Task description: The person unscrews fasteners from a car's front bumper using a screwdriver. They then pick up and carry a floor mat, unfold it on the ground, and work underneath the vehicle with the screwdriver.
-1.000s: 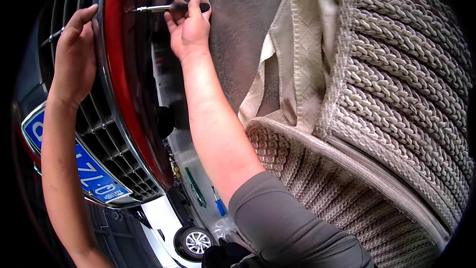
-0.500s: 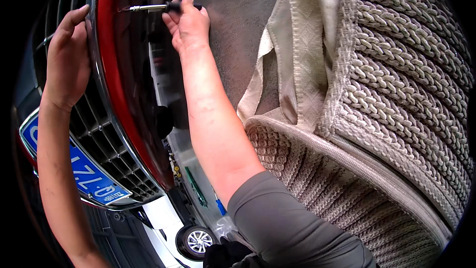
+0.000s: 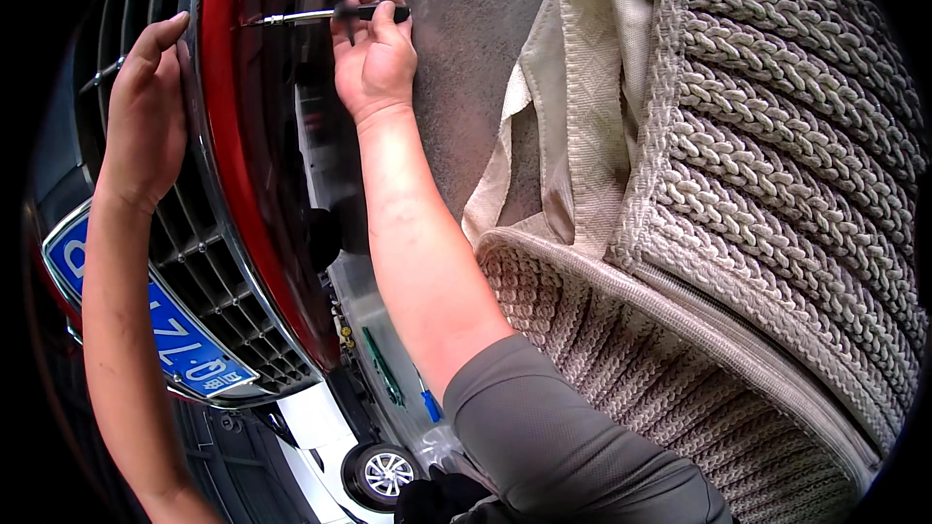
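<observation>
While my right hand (image 3: pixel 377 68) had the dark handle of a screwdriver (image 3: pixel 303 16) pinched between thumb and fingers, my left hand (image 3: pixel 146 141) was well apart from it, up against the chrome trim (image 3: pixel 208 141) beside the grille (image 3: pixel 189 218). The screwdriver's bright shaft ran across from my grip to the red panel (image 3: pixel 233 136), its tip at the place where the red turned darker; I could not tell whether it was seated in anything or merely near the surface. My left thumb and forefinger reached the trim, but whether that hand gripped the edge or only leaned on it I could not make out.

By my judgement, the step in hand was working the screwdriver at that one spot, with the left hand as a brace. The next move, as I judged it, called for a straight shaft, light pressure along it and small turns from the fingers, since a slipping tip could scratch the panel. A blue-handled tool (image 3: pixel 430 406) and a green tool (image 3: pixel 386 376) lay lower in view, near each other and out of hand.
</observation>
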Available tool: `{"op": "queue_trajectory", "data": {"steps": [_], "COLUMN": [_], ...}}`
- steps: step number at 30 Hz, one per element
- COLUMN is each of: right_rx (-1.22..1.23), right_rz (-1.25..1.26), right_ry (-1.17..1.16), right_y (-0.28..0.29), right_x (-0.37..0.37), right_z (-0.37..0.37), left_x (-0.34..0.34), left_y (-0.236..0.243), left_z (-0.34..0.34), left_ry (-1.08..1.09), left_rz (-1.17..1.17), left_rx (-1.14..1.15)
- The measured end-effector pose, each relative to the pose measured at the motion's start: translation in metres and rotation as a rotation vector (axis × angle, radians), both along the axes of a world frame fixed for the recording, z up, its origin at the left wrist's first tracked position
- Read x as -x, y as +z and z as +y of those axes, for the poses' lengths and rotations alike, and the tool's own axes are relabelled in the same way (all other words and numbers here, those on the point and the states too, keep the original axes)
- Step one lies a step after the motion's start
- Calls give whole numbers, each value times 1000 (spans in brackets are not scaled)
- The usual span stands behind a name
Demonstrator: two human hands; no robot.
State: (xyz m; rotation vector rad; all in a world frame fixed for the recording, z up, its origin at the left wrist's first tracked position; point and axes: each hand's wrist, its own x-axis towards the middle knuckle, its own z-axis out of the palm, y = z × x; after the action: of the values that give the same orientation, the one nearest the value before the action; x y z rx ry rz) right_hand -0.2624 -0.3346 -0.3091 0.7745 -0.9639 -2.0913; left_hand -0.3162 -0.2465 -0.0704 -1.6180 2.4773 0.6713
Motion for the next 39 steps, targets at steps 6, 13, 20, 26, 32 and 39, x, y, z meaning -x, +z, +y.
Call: {"op": "queue_trajectory", "data": {"steps": [6, 13, 20, 26, 32, 39], "right_rx": [-40, -192, -177, -38, -32, 10], "right_rz": [21, 126, 96, -13, -77, -57], "right_ry": [86, 321, 237, 118, -37, 104], "right_y": [-1, 8, 10, 14, -1, 0], "right_x": [4, 17, 9, 2, -8, -8], "right_z": [-1, 3, 3, 14, -5, -2], "left_x": [-4, -13, 0, -1, 1, 2], "left_y": [-1, 19, 4, 4, -3, -1], "left_z": [-1, -18, -7, -1, 2, 4], "left_ry": [-20, -87, -12, 25, -1, 9], "left_rz": [73, 39, 15, 1, 56, 39], "left_rx": [7, -46, -41, 12, -14, -53]}}
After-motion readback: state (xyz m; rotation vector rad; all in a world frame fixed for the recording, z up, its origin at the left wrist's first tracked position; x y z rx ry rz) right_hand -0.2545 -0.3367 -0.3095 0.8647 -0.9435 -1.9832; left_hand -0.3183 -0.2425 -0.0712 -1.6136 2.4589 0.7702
